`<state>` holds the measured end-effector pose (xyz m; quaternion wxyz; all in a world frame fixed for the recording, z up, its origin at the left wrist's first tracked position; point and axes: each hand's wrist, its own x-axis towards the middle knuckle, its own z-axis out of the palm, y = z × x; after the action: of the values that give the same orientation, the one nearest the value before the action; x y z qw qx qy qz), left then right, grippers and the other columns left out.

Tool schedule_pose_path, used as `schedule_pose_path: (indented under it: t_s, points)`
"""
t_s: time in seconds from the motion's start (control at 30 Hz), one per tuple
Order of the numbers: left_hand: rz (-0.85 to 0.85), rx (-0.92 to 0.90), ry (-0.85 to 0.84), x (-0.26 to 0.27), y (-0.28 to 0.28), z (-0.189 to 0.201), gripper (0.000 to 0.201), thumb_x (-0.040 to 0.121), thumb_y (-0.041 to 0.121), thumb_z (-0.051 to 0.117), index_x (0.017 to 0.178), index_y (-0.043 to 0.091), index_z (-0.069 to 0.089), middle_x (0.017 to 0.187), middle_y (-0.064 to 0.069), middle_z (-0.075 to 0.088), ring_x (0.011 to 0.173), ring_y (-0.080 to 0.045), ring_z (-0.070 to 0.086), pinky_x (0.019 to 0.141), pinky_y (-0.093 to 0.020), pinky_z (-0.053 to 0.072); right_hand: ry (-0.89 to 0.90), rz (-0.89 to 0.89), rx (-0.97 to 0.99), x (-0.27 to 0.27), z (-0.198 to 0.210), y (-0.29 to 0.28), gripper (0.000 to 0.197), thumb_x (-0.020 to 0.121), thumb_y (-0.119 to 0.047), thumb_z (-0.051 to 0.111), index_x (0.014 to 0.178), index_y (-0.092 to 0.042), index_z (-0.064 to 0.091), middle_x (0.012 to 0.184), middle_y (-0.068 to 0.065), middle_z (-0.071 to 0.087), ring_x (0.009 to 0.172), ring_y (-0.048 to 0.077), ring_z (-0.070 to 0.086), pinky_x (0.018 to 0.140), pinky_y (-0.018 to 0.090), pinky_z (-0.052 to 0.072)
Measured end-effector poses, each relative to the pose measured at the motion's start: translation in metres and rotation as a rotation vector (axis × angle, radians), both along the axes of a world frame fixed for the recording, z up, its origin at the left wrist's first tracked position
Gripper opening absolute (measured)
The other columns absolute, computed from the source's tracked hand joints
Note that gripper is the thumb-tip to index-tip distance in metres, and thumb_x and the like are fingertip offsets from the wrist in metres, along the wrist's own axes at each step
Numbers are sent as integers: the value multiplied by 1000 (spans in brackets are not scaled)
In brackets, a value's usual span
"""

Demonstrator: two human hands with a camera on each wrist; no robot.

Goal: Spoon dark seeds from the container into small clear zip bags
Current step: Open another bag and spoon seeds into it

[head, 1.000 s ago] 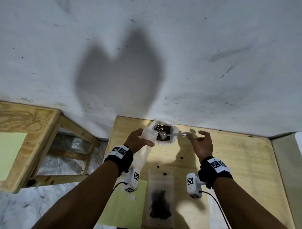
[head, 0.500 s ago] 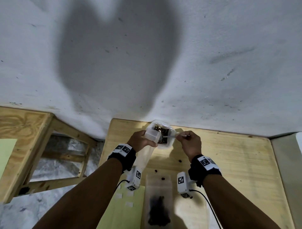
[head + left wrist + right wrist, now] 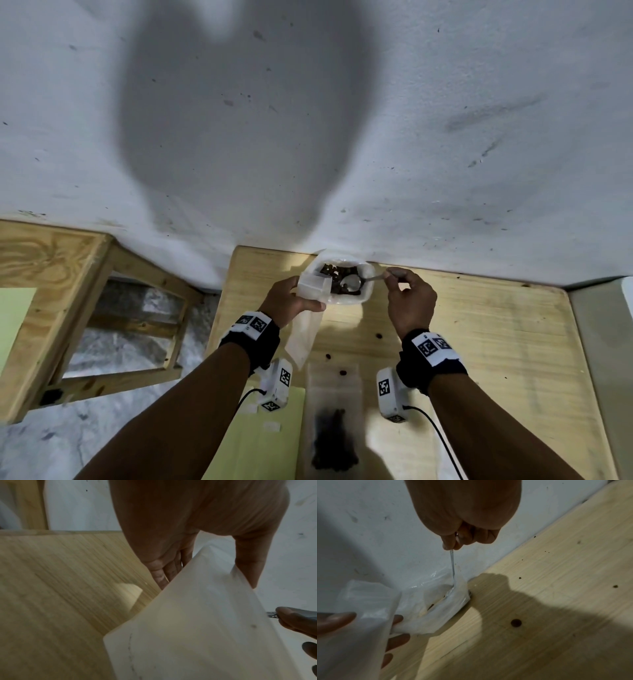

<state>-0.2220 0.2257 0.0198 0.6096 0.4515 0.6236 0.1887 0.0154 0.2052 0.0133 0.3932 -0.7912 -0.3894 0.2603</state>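
A white container [image 3: 363,297] of dark seeds [image 3: 330,270] stands at the table's far edge against the wall. A metal spoon [image 3: 351,282] lies with its bowl in the container, and my right hand [image 3: 394,275] pinches its handle [image 3: 452,561]. My left hand [image 3: 308,298] grips an empty clear zip bag [image 3: 306,332] by its top, right beside the container's left rim. In the left wrist view the bag [image 3: 197,622] fills the lower right and hides the container. A filled zip bag [image 3: 334,421] lies flat on the table near me.
A few loose seeds [image 3: 378,335] lie on the wooden table [image 3: 496,342] between my hands. A light green sheet [image 3: 270,442] sits at the near left. A wooden frame [image 3: 44,308] stands left of the table. The white wall [image 3: 445,171] rises just behind the container.
A second ago my right hand was open and apart from the spoon handle; it closed in and now pinches it. My left hand kept the bag at the container.
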Motion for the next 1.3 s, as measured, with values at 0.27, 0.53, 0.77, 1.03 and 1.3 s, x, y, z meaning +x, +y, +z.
schedule_pose_path:
  t_s: [0.27,0.53,0.77,1.03,1.3]
  points:
    - [17,-3,-18,7,-5,1,64,47,31,89,108,21,73,101,4,76,98,-14,71,94,-40,56,84,-119,-97,-22,-2,-8,5,88,-21,73,85,-21,77,78,-4,70,81,18,65,74,24,42]
    - [49,-72,-88,15,-14,1,50,64,7,88,110,19,72,102,3,76,99,-16,71,88,-30,55,458,-379,-155,-43,-12,-4,6,78,-16,79,76,-22,79,75,-10,72,84,20,67,86,32,53]
    - [-23,-70,13,5,-8,-6,84,36,36,93,116,24,67,109,7,73,102,-14,68,95,-41,55,500,-401,-128,-33,-13,-5,7,76,-19,80,72,-24,79,80,-1,76,83,20,70,82,33,55]
    - [-150,-13,154,2,-3,-9,105,49,16,94,143,22,47,141,2,54,130,-20,50,101,-34,47,561,-335,-76,-2,-5,-16,5,76,-13,80,76,-18,79,84,-3,78,80,18,67,79,35,51]
    - [-162,26,191,3,-5,-10,102,59,9,91,147,21,41,149,-2,47,136,-22,44,99,-28,41,611,-239,21,10,20,-22,6,84,-13,76,78,-13,77,72,3,65,47,8,39,55,27,35]
